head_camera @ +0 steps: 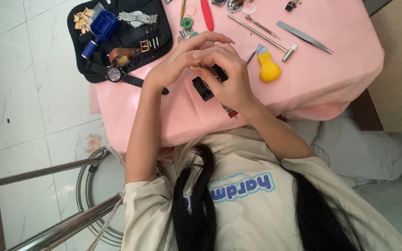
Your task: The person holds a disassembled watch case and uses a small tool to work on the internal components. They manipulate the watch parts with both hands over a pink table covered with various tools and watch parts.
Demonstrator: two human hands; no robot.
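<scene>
While both the left hand (pixel 182 62) and right hand (pixel 229 79) grasp one black watch (pixel 204 87), one yellow tool (pixel 269 68) and two wristwatches (pixel 117 65) lie on the pink counter (pixel 331 79).

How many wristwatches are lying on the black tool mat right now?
3: a dark watch at the mat's near edge, a brown-strapped watch mid-mat, a steel-bracelet watch at its far side. The hands may hide another.

Black watch (pixel 206 82) with a chunky black strap, held just above the pink tablecloth near the table's middle. Case mostly hidden by the fingers; one strap end sticks out at lower left, tilted. Dial not visible.
</scene>
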